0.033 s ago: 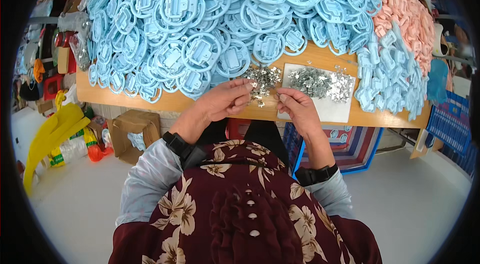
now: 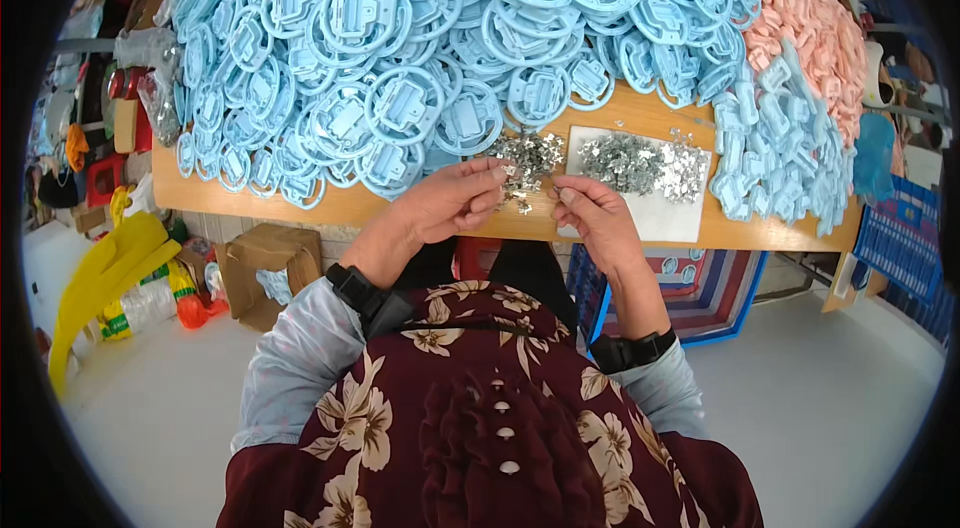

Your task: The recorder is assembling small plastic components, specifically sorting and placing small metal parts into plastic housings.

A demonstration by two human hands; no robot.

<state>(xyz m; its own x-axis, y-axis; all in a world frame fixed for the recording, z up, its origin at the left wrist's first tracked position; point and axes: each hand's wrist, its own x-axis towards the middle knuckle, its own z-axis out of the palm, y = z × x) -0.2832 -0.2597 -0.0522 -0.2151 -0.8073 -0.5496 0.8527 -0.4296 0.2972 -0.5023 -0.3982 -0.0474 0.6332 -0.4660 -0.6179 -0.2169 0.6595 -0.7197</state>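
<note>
Over the front edge of the wooden table (image 2: 230, 208), my left hand (image 2: 452, 200) is closed in a pinch beside a small heap of shiny metal pieces (image 2: 538, 152). A short way to its right, my right hand (image 2: 598, 216) also pinches, thumb against forefinger. Whatever either pinch holds is too small to make out. Behind my right hand a white board (image 2: 670, 224) carries more metal bits, a darker grey pile (image 2: 612, 166) and a brighter one (image 2: 684, 174). A large mound of light blue round plastic parts (image 2: 404, 106) rises behind both hands.
Small blue plastic parts (image 2: 765, 153) and a pink heap (image 2: 800, 18) lie at the right. Under the table are a blue-rimmed crate (image 2: 742, 303) and a cardboard box (image 2: 245, 278). Yellow plastic (image 2: 100, 288) hangs at the left.
</note>
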